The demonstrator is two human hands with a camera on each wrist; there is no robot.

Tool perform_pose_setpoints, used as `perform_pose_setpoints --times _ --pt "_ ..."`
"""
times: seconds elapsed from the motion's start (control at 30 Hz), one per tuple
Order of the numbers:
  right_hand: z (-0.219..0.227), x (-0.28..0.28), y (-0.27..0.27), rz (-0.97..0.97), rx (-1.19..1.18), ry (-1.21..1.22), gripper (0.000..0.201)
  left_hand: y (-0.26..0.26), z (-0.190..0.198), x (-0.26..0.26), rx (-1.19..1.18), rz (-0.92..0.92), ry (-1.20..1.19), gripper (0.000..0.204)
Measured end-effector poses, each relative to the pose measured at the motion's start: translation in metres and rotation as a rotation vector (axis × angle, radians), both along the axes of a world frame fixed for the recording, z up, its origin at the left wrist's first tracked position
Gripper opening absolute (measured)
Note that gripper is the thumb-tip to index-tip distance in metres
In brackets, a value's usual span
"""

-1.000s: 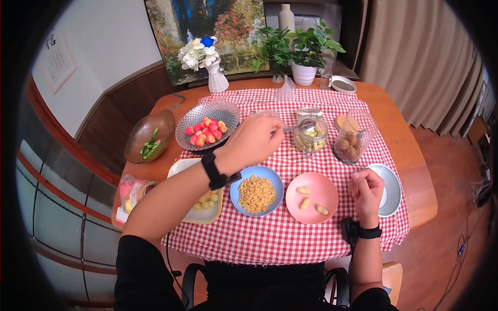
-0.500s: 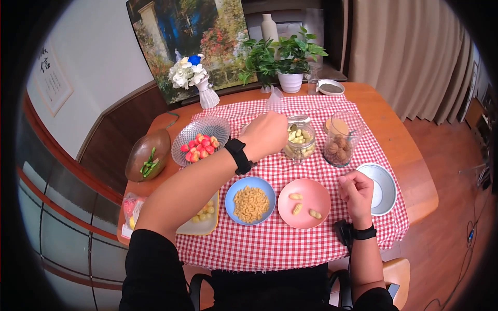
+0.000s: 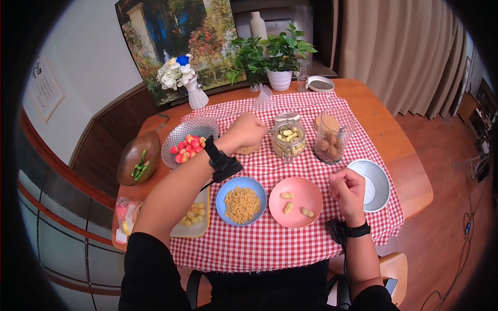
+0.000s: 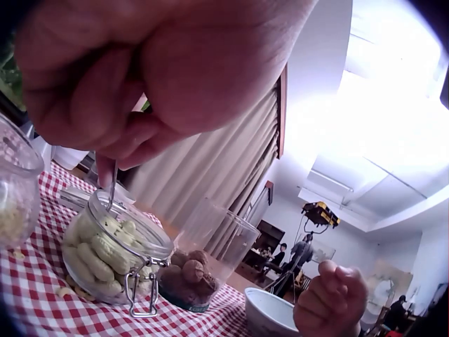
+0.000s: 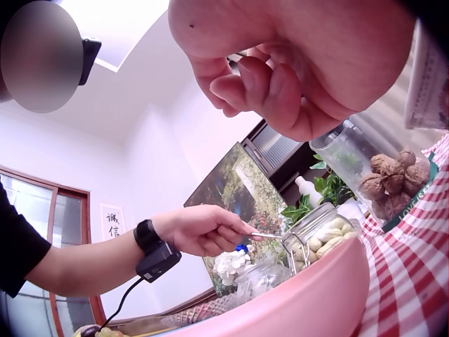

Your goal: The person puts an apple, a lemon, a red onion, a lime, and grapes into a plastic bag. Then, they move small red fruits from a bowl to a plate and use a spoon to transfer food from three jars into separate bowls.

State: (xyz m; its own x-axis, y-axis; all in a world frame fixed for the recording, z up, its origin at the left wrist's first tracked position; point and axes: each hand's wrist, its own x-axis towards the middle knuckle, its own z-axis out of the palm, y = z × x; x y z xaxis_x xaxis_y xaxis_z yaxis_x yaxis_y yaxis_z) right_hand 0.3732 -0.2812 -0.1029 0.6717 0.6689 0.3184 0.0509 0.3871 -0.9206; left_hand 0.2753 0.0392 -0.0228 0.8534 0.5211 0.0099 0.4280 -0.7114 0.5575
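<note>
In the head view my left hand (image 3: 248, 129) is just left of an open clip-top glass jar (image 3: 287, 152) with unshelled peanuts (image 3: 289, 135) inside. It pinches the thin metal handle of a spoon (image 5: 265, 235), which reaches to the jar's mouth; the spoon's bowl is hidden. My right hand (image 3: 348, 191) is held up between a pink plate (image 3: 299, 217) and a white bowl (image 3: 385, 189), fingers loosely curled around nothing. Three peanuts lie on the pink plate.
A tall glass container (image 3: 345, 124) with walnuts stands right of the jar. Macaroni fills a blue plate (image 3: 262, 199). A glass bowl (image 3: 205, 129) of red fruit, a yellow-rimmed tray (image 3: 199, 230) and a brown bowl (image 3: 129, 155) are at left; potted plants (image 3: 280, 78) stand behind.
The spoon's bowl showed over the jar's mouth a second ago and is hidden now. My left hand moved toward the jar, then back slightly left. The right hand stays by the white bowl.
</note>
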Motion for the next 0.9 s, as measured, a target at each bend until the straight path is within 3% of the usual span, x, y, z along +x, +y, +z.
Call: perform_pose_setpoints --times 0.2,0.33,0.47,0.63,0.77,0.83,0.9 --pt "-0.002 0.001 0.000 -0.019 -0.027 -0.008 0.013 0.008 -0.015 -0.011 -0.368 0.107 -0.130 0.024" --pt "0.001 0.000 0.001 -0.018 -0.028 0.000 0.013 0.003 -0.001 -0.022 -0.551 0.124 -0.126 0.024" --pt "0.000 0.001 0.001 -0.038 -0.025 0.012 0.013 -0.008 0.007 -0.029 -0.573 0.181 -0.157 0.025" --pt "0.001 0.002 0.001 -0.027 -0.030 0.006 0.013 -0.030 0.028 -0.061 -0.553 0.033 -0.136 0.024" --pt "-0.001 0.002 0.001 -0.040 -0.028 -0.004 0.014 -0.035 0.017 -0.086 -0.536 -0.003 -0.073 0.022" --pt "-0.001 0.002 0.001 -0.045 -0.030 -0.008 0.014 -0.042 0.011 -0.097 -0.481 -0.110 -0.050 0.022" --pt "-0.001 0.002 0.001 -0.048 -0.038 0.004 0.015 -0.056 0.012 -0.107 -0.536 -0.078 -0.018 0.022"
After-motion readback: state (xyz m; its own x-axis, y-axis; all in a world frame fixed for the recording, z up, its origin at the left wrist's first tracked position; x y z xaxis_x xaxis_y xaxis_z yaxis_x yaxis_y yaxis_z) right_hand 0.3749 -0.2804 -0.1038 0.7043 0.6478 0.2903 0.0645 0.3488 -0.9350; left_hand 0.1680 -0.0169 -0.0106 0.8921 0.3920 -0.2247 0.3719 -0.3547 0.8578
